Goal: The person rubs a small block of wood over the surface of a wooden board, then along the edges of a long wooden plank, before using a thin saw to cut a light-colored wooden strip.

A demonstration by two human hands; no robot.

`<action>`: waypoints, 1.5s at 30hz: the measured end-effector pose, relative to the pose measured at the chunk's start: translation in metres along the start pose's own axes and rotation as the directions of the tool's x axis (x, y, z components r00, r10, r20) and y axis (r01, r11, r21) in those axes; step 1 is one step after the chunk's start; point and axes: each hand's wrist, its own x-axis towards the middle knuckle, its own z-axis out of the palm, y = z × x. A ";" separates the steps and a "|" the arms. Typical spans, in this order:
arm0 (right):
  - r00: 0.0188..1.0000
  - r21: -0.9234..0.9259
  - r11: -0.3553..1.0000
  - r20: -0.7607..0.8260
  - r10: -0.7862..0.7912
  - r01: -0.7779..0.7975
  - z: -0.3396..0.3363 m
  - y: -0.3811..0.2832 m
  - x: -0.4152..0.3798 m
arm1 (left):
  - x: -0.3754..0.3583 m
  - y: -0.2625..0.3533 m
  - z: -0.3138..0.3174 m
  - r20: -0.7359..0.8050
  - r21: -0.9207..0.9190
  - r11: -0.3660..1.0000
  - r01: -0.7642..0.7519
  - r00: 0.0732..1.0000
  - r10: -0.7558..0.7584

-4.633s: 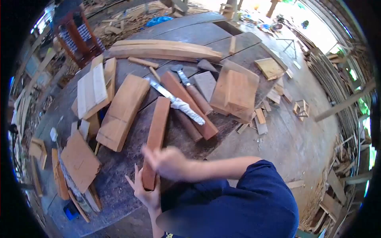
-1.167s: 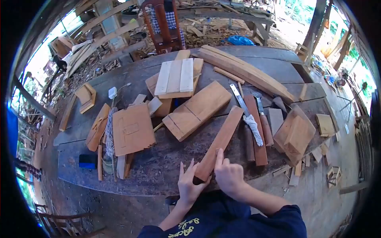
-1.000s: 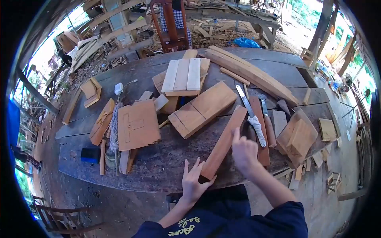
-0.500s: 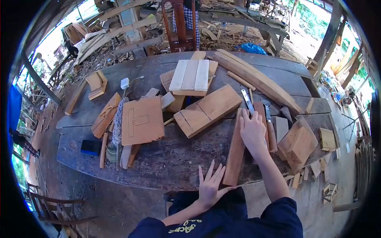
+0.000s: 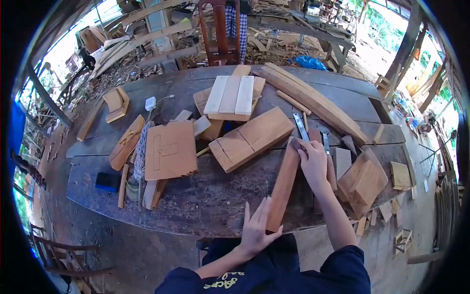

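A reddish-brown wooden bar (image 5: pixel 284 188) lies lengthwise on the dark workbench (image 5: pixel 215 206), pointing away from me. My left hand (image 5: pixel 257 228) rests at its near end, fingers stretched along the left side and thumb across the end. At the far end, my right hand (image 5: pixel 313 159) pinches a small dark piece of what looks like sandpaper (image 5: pixel 296 143) against the bar's top. Just beyond that hand lie a metal blade (image 5: pixel 300 126) and a chisel (image 5: pixel 327 144). A thick marked wood block (image 5: pixel 252 138) sits to the left of the bar.
A brown board with a drawn outline (image 5: pixel 171 152), a dark phone-like box (image 5: pixel 107 182) and a slatted wooden piece (image 5: pixel 230 95) lie on the left and middle. Long beams (image 5: pixel 313 100) cross the back right. Angled blocks (image 5: pixel 363 182) stand at right. A person (image 5: pixel 236 29) is behind a chair (image 5: pixel 219 34).
My right hand has tilted up at the bar's far end, bringing the dark piece into sight. My left hand's fingers have drawn closer together against the bar. The whole view has shifted slightly.
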 end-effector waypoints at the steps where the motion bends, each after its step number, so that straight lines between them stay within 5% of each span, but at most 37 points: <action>1: 1.000 -0.021 0.999 0.000 -0.026 0.026 -0.001 -0.002 0.001 | 0.000 -0.002 -0.005 0.000 0.020 1.000 -0.002 1.000 0.002; 4: 0.999 -0.140 0.989 0.023 -0.041 0.044 -0.008 -0.002 0.003 | -0.002 -0.013 -0.011 0.007 0.035 0.999 0.014 1.000 -0.014; 7: 0.962 -0.193 0.971 0.257 -0.087 0.139 -0.021 -0.002 0.007 | -0.003 -0.015 -0.011 -0.006 0.030 1.000 0.002 1.000 -0.002; 31: 0.921 -0.093 0.930 0.207 -0.330 0.355 0.014 0.025 0.040 | -0.003 -0.012 -0.003 -0.116 0.136 0.991 -0.016 0.993 0.032; 35: 0.859 0.038 0.882 0.208 -0.468 0.471 0.005 0.010 0.023 | -0.004 -0.014 -0.001 -0.126 0.177 0.984 -0.023 0.991 0.046; 37: 0.801 -0.077 0.834 0.338 -0.494 0.547 -0.005 -0.001 0.011 | -0.004 -0.015 -0.001 -0.122 0.179 0.984 -0.015 0.992 0.037; 41: 0.745 -0.027 0.787 0.346 -0.571 0.616 -0.018 -0.021 -0.017 | -0.004 -0.016 -0.001 -0.122 0.172 0.985 -0.022 0.992 0.044; 45: 0.635 0.130 0.703 0.341 -0.694 0.699 -0.027 -0.039 -0.048 | -0.003 -0.016 -0.002 -0.111 0.175 0.985 -0.010 0.993 0.030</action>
